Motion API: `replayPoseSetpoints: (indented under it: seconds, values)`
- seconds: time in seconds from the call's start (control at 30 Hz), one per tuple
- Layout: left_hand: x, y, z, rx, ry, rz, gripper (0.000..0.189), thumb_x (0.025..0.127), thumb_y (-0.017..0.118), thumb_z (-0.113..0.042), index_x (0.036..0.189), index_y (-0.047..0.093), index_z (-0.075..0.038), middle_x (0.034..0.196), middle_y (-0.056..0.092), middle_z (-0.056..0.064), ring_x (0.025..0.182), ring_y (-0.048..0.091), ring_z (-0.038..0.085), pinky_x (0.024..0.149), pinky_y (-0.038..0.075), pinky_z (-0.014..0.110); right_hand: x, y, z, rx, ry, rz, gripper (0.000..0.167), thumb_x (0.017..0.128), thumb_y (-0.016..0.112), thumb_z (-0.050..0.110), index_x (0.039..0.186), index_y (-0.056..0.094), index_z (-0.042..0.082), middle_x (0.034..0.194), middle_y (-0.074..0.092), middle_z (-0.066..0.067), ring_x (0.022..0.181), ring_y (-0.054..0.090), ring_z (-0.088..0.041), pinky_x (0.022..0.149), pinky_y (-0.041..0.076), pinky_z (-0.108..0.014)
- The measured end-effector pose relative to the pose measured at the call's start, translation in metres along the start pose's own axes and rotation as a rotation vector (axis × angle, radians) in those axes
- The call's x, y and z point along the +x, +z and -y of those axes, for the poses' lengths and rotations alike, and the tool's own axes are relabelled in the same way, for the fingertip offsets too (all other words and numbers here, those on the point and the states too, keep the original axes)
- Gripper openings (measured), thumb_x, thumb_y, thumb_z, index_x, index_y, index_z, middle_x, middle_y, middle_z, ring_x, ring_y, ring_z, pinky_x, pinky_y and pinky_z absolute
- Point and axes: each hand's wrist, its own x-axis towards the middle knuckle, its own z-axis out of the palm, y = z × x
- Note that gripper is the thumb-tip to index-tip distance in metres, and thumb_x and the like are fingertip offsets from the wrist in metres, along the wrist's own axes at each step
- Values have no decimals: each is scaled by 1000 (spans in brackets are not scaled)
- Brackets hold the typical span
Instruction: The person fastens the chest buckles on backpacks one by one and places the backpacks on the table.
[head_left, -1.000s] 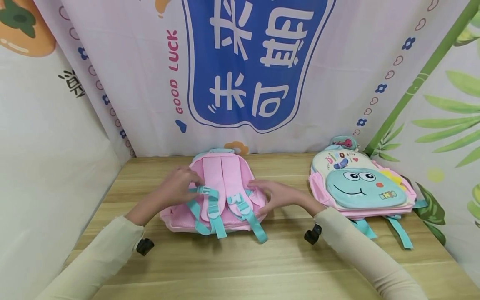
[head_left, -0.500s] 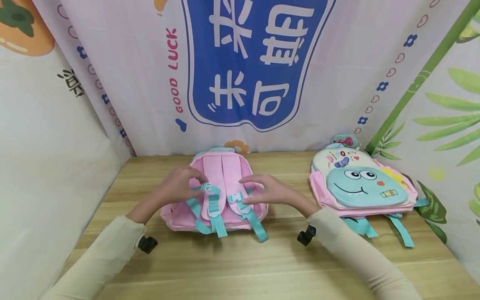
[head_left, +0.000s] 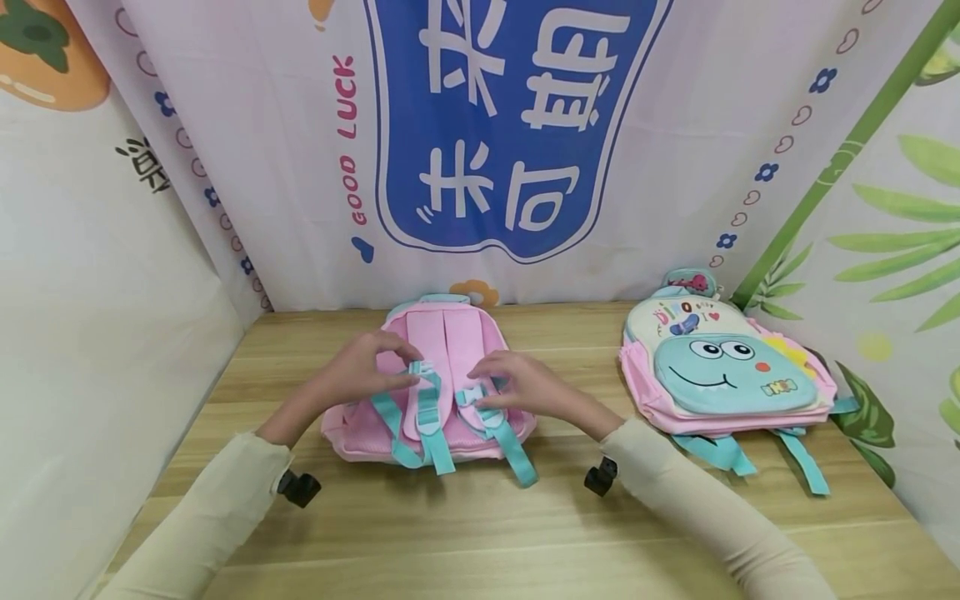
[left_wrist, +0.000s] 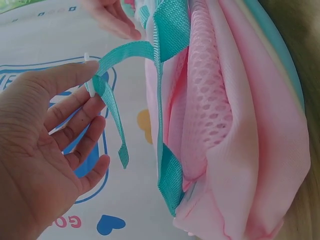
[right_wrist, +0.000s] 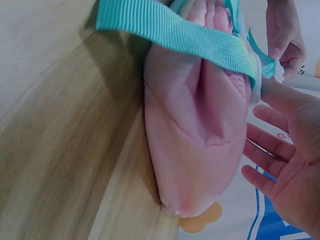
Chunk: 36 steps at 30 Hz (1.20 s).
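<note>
because the pink backpack [head_left: 427, 333] lies on the bench [head_left: 480, 533] with its back panel up and its top toward the printed curtain [head_left: 292, 208], its teal webbing faces the person within easy reach. the grip of the left hand [head_left: 360, 367] is narrow: thumb and forefinger pinch a pale buckle [head_left: 421, 367], holding it off the panel, probably to keep it free of the padding, while the other fingers spread loosely. the right hand [head_left: 521, 385] is at the second buckle [head_left: 471, 395]; whether its grip pinches it, i cannot tell. the dinosaur-face backpack [head_left: 720, 385] rests well apart on the right, front up, perhaps so both hands have room.
</note>
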Motion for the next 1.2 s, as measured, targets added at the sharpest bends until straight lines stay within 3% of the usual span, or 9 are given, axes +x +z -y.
replayPoseSetpoints:
  seconds: [0.47, 0.93, 1.2]
  values:
    - [-2, 1, 3, -22, 34, -16, 25, 84, 84, -19, 107, 76, -12, 102, 75, 1, 104, 66, 24, 98, 52, 55, 2, 3, 4, -146, 56, 65, 33, 87, 82, 28, 115, 77, 10, 105, 69, -1, 91, 60, -16, 79, 52, -24]
    - [-2, 5, 3, 48, 64, -71, 19, 82, 85, -17, 97, 75, -13, 107, 71, 4, 117, 56, 31, 107, 43, 61, 3, 4, 7, -260, 35, 12, 24, 86, 83, 24, 105, 79, 11, 98, 71, -1, 89, 64, -17, 78, 52, -27]
    - [0, 8, 4, 50, 108, -87, 18, 80, 86, -16, 93, 73, -14, 103, 71, 2, 114, 55, 28, 105, 42, 59, 4, 2, 6, -297, 48, 28, 24, 85, 84, 28, 104, 81, 14, 100, 71, -1, 89, 64, -16, 79, 52, -29]
